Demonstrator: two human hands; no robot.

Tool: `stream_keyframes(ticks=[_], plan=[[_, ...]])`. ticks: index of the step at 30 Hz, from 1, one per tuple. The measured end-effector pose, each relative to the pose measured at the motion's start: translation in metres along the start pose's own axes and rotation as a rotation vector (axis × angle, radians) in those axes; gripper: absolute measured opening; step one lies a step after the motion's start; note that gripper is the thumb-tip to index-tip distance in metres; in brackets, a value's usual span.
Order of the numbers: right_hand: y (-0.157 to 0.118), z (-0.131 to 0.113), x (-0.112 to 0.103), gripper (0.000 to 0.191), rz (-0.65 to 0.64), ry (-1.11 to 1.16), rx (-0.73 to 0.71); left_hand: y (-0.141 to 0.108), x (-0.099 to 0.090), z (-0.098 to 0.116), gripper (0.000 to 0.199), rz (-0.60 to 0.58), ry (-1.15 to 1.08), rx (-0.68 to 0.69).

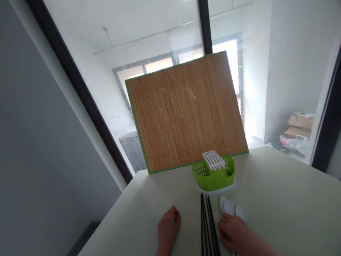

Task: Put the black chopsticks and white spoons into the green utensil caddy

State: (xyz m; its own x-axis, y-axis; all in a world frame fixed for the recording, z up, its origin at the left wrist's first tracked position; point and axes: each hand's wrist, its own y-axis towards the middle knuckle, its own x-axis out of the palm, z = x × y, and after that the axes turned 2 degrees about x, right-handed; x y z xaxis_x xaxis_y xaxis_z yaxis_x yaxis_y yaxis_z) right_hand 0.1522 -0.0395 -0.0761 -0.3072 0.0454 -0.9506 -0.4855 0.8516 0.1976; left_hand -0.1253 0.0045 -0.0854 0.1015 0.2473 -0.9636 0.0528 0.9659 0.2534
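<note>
My left hand (pixel 168 226) rests on the white table with its fingers curled in, and nothing shows in it. To its right lie several long black chopsticks (pixel 207 224), side by side and pointing away from me. My right hand (pixel 233 230) is closed over the handles of white spoons (pixel 228 207), just right of the chopsticks. The spoon bowls stick out beyond the fingers; whether the fingers grip a handle is hidden. Past the chopsticks stands a green utensil caddy (pixel 215 179) with a white base and a white slatted piece (pixel 213 160) on top.
A bamboo mat (pixel 186 113) with green edging leans upright against the glass at the table's (pixel 279 192) far side. A dark window frame post (pixel 204 26) rises behind it. Cardboard boxes (pixel 301 122) and plastic bags are beyond the glass at right. A grey wall (pixel 48 142) stands left.
</note>
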Motion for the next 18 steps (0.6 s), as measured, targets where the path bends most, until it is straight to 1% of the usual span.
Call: stream_keyframes(ticks=[3,5,7,10,13,16,18], plan=[[-0.007,0.010,-0.008,0.005,-0.006,0.000,-0.008,0.001,-0.003,-0.001,0.030,-0.004,-0.002,-0.008],[-0.009,0.014,-0.011,0.006,0.001,-0.035,0.025,0.000,-0.005,0.003,0.030,-0.014,-0.024,-0.015],[-0.008,0.015,-0.012,0.006,0.009,-0.084,0.081,-0.002,-0.007,0.011,0.030,-0.035,-0.077,-0.024],[-0.003,0.005,-0.007,0.014,0.044,-0.137,0.181,-0.010,-0.004,0.037,0.029,-0.062,-0.167,0.007],[0.005,-0.014,0.002,0.021,0.099,-0.151,0.248,-0.020,0.003,0.069,0.025,-0.076,-0.196,0.126],[0.013,-0.027,0.009,0.017,0.100,-0.156,0.303,-0.026,0.009,0.092,0.020,-0.094,-0.204,0.216],[0.017,-0.029,0.011,0.014,0.088,-0.157,0.336,-0.028,0.010,0.098,0.018,-0.100,-0.205,0.236]])
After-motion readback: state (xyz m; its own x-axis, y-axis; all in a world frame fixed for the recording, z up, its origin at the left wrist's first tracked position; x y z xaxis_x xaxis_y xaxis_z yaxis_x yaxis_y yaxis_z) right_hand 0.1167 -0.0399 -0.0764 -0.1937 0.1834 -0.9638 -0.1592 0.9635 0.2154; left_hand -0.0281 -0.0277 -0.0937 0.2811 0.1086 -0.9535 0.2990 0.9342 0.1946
